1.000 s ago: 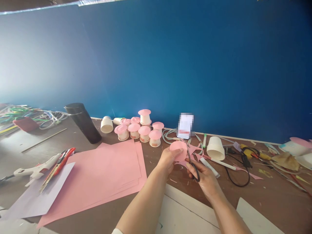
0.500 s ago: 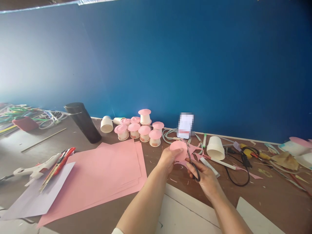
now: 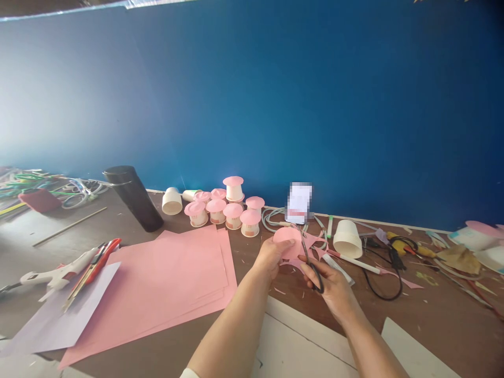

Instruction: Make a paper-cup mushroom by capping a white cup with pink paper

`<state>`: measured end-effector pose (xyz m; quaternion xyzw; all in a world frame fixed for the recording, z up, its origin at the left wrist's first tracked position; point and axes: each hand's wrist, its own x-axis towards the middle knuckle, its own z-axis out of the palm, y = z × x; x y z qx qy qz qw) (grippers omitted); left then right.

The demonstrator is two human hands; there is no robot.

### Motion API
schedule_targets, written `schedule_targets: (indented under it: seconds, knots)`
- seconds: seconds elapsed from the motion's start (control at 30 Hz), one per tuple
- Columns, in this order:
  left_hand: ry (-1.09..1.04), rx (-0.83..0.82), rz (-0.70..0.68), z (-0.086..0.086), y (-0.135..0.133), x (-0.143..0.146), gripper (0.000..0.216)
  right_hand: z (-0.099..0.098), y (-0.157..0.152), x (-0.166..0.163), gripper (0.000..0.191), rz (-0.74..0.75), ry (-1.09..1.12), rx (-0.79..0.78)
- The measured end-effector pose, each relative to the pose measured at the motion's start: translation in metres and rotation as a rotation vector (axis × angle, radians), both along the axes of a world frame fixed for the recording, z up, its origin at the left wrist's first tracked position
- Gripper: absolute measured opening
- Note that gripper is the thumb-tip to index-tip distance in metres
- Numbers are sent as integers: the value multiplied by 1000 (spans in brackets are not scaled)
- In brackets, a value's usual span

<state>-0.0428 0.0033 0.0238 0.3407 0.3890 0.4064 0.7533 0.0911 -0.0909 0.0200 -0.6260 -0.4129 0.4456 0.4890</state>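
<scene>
My left hand (image 3: 273, 256) pinches a round piece of pink paper (image 3: 286, 239), its thumb lying on top. In my right hand (image 3: 329, 282) is a pair of scissors (image 3: 314, 274) with dark handles, fingers through the loops. The blades stand at the right edge of the pink disc. Under and beside it lie pink paper scraps (image 3: 311, 242). Several small paper cups (image 3: 234, 193) with pink paper tops are grouped beyond my left hand. Large pink sheets (image 3: 169, 283) lie stacked to the left.
A phone (image 3: 299, 203) leans on the blue wall. White cups (image 3: 347, 239), cables and a yellow tool (image 3: 399, 242) lie to the right. At left are a black tumbler (image 3: 134, 199), a glue gun (image 3: 63, 270) and a red utility knife (image 3: 92, 270). White board (image 3: 303, 341) lies under my forearms.
Almost nothing differs. My hands, the pink disc and the scissors hold nearly the same place; the whole view has shifted very slightly.
</scene>
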Motion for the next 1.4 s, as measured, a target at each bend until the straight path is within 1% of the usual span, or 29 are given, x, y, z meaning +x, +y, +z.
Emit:
schedule_targets:
  seconds: [0.17, 0.37, 0.67, 0.83, 0.97, 1.17, 1.4]
  knots:
    - [-3, -17, -1, 0, 1, 0, 46, 4, 0, -1, 57, -10, -15, -8]
    - [-6, -42, 2, -2, 3, 0, 50, 4, 0, -1, 56, -9, -9, -15]
    - [11, -55, 11, -1, 3, 0, 49, 3, 0, -1, 53, -26, 1, -16]
    - [-15, -58, 28, -4, 5, 0, 52, 6, -1, -2, 55, -27, -31, -39]
    - [-24, -48, 41, -7, 6, 0, 52, 4, -1, -2, 55, -11, -26, -36]
    - [35, -34, 26, -2, 3, -1, 50, 2, -1, -1, 55, 2, -11, -13]
    - [15, -4, 16, 2, -1, -2, 44, 6, -2, -1, 58, -6, -50, -4]
